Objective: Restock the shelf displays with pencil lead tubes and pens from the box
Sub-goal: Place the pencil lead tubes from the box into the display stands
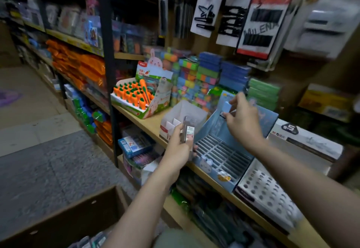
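From the head camera, we see our left hand (pixel 178 146) gripping a small stack of lead tubes (pixel 187 132) upright, long axis vertical, just above the shelf edge (pixel 148 125), likely as a ready supply. Our right hand (pixel 240 117) pinches one small pale-blue piece (pixel 227 105) over the blue slotted display (pixel 222 154), seemingly to slot it in; its axis is unclear

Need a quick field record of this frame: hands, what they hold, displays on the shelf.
left hand: grips small lead tubes
right hand: pinches a small item, too blurred to name, above the blue display
blue display: slotted tray, slots look mostly empty
white box: open, divided, behind the left hand
carrot pen display: left on the shelf
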Demonstrator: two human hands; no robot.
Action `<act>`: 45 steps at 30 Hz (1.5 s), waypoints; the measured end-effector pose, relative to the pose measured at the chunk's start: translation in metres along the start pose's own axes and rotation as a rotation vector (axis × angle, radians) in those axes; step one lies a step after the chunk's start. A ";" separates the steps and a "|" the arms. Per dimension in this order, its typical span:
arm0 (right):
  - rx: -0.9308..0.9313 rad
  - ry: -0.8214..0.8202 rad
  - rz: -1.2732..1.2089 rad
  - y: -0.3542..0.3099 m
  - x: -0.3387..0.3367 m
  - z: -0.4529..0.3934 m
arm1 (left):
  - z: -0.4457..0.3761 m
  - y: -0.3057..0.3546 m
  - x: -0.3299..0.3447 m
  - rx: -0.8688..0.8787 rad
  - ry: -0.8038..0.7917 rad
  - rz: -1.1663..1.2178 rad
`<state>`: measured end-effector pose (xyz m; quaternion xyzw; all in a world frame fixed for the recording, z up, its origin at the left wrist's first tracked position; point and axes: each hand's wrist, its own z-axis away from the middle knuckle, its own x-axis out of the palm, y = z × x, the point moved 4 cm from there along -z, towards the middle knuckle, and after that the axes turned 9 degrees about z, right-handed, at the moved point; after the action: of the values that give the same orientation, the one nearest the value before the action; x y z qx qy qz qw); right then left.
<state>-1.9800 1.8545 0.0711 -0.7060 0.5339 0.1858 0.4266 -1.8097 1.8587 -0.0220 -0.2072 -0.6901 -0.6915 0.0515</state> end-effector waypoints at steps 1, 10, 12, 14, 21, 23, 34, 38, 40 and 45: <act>-0.005 -0.004 0.020 0.004 0.007 0.001 | 0.001 -0.006 -0.007 0.009 -0.015 -0.016; -0.007 0.021 0.117 0.018 0.028 0.001 | 0.001 -0.035 -0.035 -0.044 -0.189 -0.202; -0.023 0.034 0.126 0.016 0.030 0.001 | 0.000 -0.039 -0.037 -0.036 -0.197 -0.210; -0.035 0.039 0.126 0.013 0.032 0.000 | -0.002 -0.041 -0.038 -0.024 -0.206 -0.226; 0.066 0.017 0.036 0.015 0.045 0.005 | -0.005 -0.045 -0.040 -0.038 -0.215 -0.183; 0.105 0.018 0.015 0.016 0.048 0.012 | -0.004 -0.043 -0.040 -0.038 -0.214 -0.175; 0.150 -0.132 -0.166 0.001 0.035 0.042 | 0.018 -0.020 -0.041 -0.039 -0.224 0.100; 0.080 -0.359 -0.518 -0.035 0.029 0.055 | 0.027 -0.008 -0.044 -0.018 -0.241 0.153; -0.004 -0.440 -0.557 -0.051 0.025 0.058 | 0.032 -0.002 -0.042 -0.007 -0.270 0.154; -0.095 -0.510 -0.565 -0.067 0.017 0.058 | 0.038 0.009 -0.043 0.035 -0.274 0.134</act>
<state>-1.9012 1.8958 0.0534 -0.7755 0.1856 0.2553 0.5468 -1.7590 1.8863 -0.0302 -0.3440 -0.6873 -0.6397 0.0066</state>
